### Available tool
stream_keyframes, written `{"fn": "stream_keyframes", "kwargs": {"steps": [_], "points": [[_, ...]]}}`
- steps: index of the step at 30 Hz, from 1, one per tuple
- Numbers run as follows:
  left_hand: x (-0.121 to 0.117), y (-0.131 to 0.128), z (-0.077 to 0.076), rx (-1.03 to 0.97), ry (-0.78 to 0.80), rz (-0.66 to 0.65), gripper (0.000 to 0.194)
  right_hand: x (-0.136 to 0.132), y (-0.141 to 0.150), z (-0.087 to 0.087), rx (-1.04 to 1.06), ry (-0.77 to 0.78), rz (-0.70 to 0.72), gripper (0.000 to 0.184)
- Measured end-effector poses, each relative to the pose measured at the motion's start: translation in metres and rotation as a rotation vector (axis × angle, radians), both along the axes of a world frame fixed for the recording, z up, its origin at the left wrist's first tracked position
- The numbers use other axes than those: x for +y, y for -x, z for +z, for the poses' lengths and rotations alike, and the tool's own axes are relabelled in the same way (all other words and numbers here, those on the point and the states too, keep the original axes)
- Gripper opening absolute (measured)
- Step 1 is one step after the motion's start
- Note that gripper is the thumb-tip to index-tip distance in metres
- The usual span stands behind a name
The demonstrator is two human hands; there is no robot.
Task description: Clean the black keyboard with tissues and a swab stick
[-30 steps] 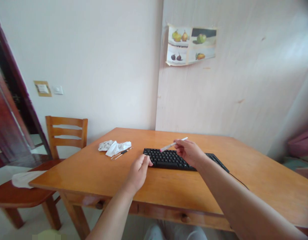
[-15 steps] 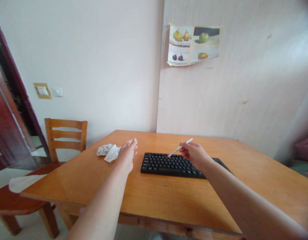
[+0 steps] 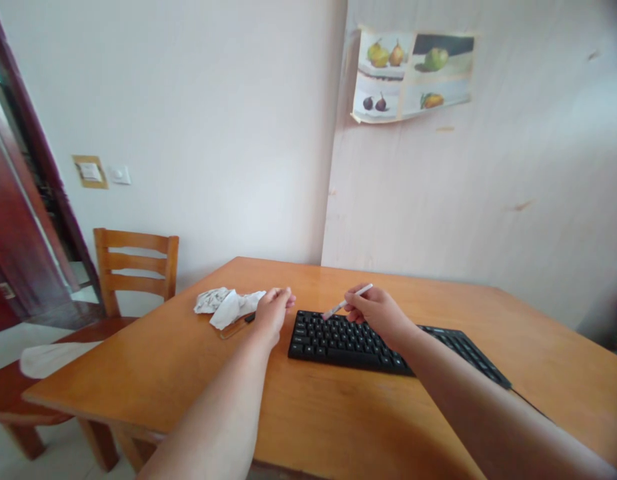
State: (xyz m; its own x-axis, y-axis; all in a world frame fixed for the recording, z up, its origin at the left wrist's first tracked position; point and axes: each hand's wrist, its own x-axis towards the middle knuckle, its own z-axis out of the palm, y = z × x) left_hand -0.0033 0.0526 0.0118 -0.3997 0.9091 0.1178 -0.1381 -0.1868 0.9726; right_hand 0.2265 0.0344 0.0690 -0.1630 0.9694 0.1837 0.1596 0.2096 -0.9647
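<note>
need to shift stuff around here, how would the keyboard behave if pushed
The keyboard will probably stay stiff, judging by its straight edges. Lying flat on the table, it seems unlikely to roll or tip. The cord at its right end might drag.

Our right hand [image 3: 381,312] hides some of the keyboard [image 3: 333,348]; we see the table's [image 3: 338,420] near right corner cut off.

The keyboard [image 3: 338,343] looked like matt plastic, the slender stick [image 3: 338,308] smooth, the table [image 3: 188,380] smooth wood with a soft gloss, the crumpled tissue [image 3: 233,309] at left wrinkled, matt paper, and the far-right picture sheet [image 3: 408,77] thin paper.
</note>
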Motion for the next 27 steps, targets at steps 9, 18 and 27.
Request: {"fn": "stream_keyframes", "kwargs": {"steps": [9,18,27], "points": [[0.001,-0.010,-0.004,0.035,0.038,-0.114,0.070,0.017,0.041,-0.015,-0.301,-0.325,0.108,0.023],[0.004,-0.013,-0.007,0.089,0.072,-0.100,0.075,0.002,0.045,-0.016,-0.518,-0.482,0.242,0.028],[0.003,-0.013,-0.006,0.091,0.087,-0.106,0.075,-0.001,0.042,-0.014,-0.441,-0.496,0.208,0.030]]}}
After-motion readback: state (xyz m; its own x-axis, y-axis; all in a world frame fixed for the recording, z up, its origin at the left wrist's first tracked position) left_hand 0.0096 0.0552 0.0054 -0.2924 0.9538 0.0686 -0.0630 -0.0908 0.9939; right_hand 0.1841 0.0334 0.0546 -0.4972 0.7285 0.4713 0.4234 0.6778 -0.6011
